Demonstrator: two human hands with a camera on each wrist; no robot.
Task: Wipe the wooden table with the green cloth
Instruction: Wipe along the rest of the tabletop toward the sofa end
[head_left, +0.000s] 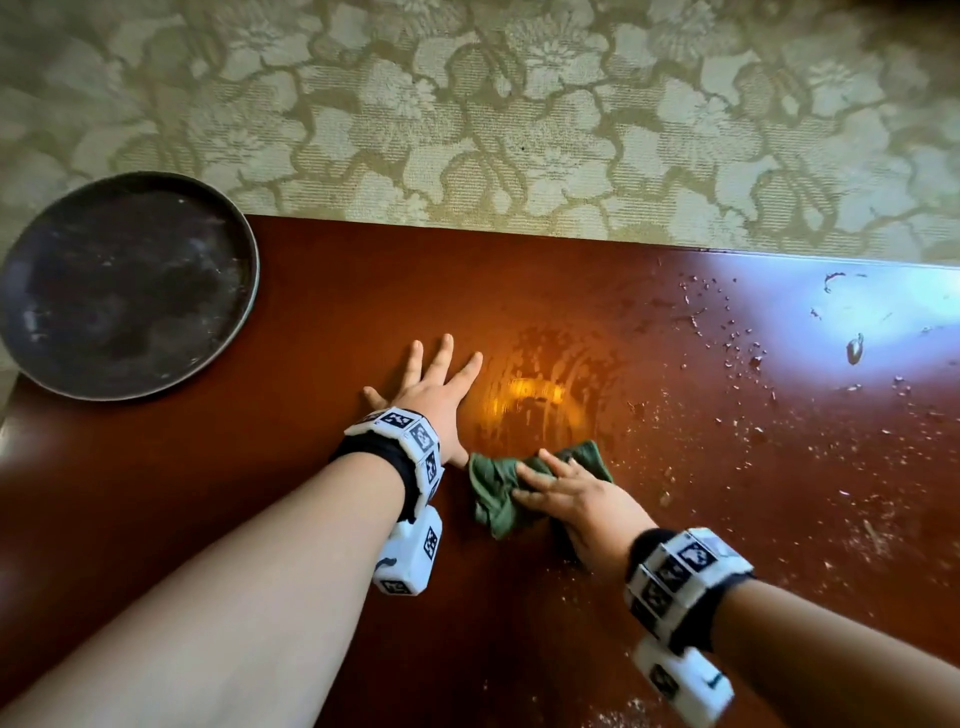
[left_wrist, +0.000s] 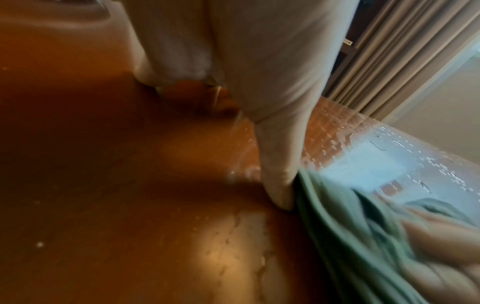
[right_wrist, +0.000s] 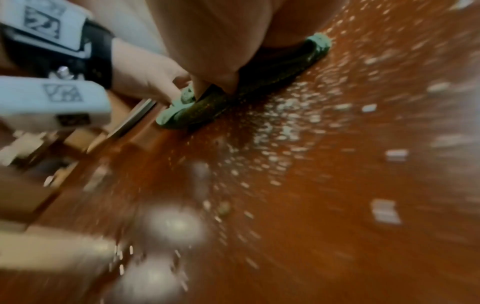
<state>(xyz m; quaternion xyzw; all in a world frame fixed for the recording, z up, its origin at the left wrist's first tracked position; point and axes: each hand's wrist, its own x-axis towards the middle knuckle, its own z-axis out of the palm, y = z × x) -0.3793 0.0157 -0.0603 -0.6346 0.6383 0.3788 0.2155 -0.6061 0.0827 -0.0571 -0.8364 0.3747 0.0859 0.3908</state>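
The green cloth (head_left: 493, 501) lies bunched on the glossy red-brown wooden table (head_left: 249, 499), near its middle. My right hand (head_left: 566, 493) lies on top of the cloth with its fingers stretched over it, pressing it down. In the right wrist view the cloth (right_wrist: 182, 115) shows as a flat strip under the palm (right_wrist: 213, 41). My left hand (head_left: 436, 395) rests flat on the table just left of the cloth, fingers spread and holding nothing. In the left wrist view its thumb (left_wrist: 280, 181) touches the cloth's edge (left_wrist: 337, 216).
Water droplets and pale specks (head_left: 753, 364) cover the table's right half, with a smeared wet patch (head_left: 530, 400) beyond the cloth. A dark round tray (head_left: 124, 286) sits at the table's far left corner. Patterned carpet (head_left: 519, 104) lies past the far edge.
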